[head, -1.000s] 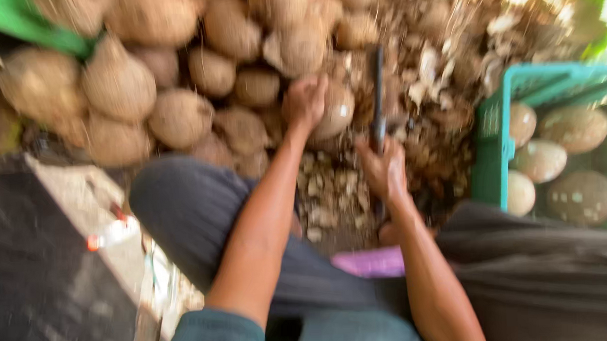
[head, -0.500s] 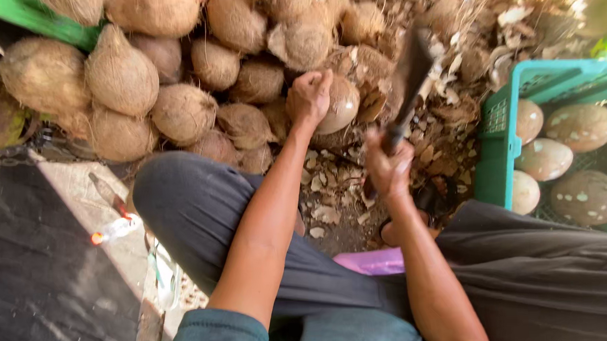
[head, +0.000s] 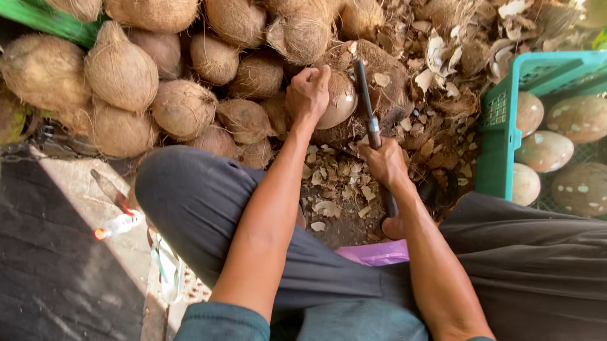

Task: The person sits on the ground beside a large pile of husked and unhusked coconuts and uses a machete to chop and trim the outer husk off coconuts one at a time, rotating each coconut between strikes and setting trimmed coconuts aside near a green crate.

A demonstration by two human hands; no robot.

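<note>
- Coconut (head: 338, 97) — half-peeled, resting on the husk pile at twelve o'clock, left hand (head: 308, 92) clasping it.
- Right hand (head: 385, 163) clenches a knife (head: 367, 106), blade against the coconut.
- Green crate (head: 503, 124) at three o'clock holds peeled coconuts (head: 583, 119).

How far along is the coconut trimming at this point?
Done: several smooth, trimmed coconuts lie in the green crate, and husk chips litter the ground. In hand: the left hand steadies a partly trimmed coconut while the right hand holds a knife against it. Left: a large pile of fibrous brown coconuts beyond.
</note>
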